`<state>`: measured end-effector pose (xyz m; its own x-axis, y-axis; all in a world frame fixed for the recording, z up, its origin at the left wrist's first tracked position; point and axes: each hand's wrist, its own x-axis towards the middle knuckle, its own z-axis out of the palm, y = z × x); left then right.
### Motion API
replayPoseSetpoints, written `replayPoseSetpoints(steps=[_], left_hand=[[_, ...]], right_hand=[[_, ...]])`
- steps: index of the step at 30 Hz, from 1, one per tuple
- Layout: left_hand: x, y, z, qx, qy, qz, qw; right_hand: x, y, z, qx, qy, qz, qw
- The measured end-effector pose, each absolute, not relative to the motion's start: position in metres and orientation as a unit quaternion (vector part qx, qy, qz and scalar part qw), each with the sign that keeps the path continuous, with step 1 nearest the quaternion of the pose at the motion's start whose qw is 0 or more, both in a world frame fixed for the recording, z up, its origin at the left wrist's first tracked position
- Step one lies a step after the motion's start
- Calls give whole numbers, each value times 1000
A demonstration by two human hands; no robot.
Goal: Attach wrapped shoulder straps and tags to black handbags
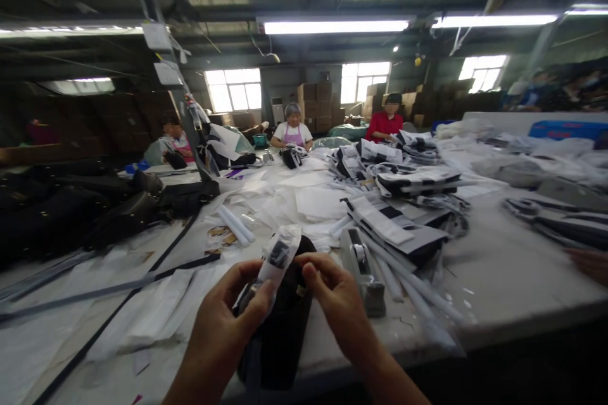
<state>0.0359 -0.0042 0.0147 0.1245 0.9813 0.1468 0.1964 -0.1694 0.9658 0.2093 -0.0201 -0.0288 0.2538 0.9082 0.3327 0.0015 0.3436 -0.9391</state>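
Note:
A black bag (280, 345) lies at the front edge of the table before me. My left hand (242, 310) grips a dark strap bundle (281, 250), wrapped in a white band and clear plastic, above the bag's upper part. The thumb presses on the white band. My right hand (332, 291) is at the right side of the bag's top, thumb and fingers pinched together near the bundle's end. What those fingers hold is too small to make out. A grey tape dispenser (363, 272) stands just right of my right hand.
White paper sheets (323, 202) cover the table's middle. Grey-and-black bags (399, 228) are piled at the right, black bags (71, 209) at the left. A metal post (183, 95) rises at the left. Several people sit across the table; one wears a purple apron (293, 137).

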Motion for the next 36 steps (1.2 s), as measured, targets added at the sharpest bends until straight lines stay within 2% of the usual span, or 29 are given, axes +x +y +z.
replayPoseSetpoints(steps=[3, 5, 11, 15, 21, 24, 28, 32, 36], left_hand=[[36, -5, 11, 589, 495, 462, 441], [35, -4, 10, 582, 494, 469, 444], [35, 1, 6, 588, 489, 478, 432], [32, 0, 5, 593, 494, 473, 424], [29, 0, 3, 597, 499, 471, 414], [29, 0, 3, 599, 503, 467, 412], [29, -1, 3, 593, 498, 471, 422], [29, -1, 3, 579, 491, 483, 436], [30, 0, 4, 566, 483, 496, 447]], right_hand=[[275, -22, -61, -632, -448, 118, 621], [316, -25, -87, -708, -375, 75, 594], [348, -23, -136, -734, -322, 176, 571], [336, -21, -133, -693, -291, 248, 611], [322, -43, -107, -653, -240, 264, 668], [313, -58, -109, -647, -215, 294, 670], [305, -70, -135, -640, -160, 340, 670], [306, -77, -161, -662, -147, 333, 656], [296, -82, -149, -658, -193, 342, 642]])
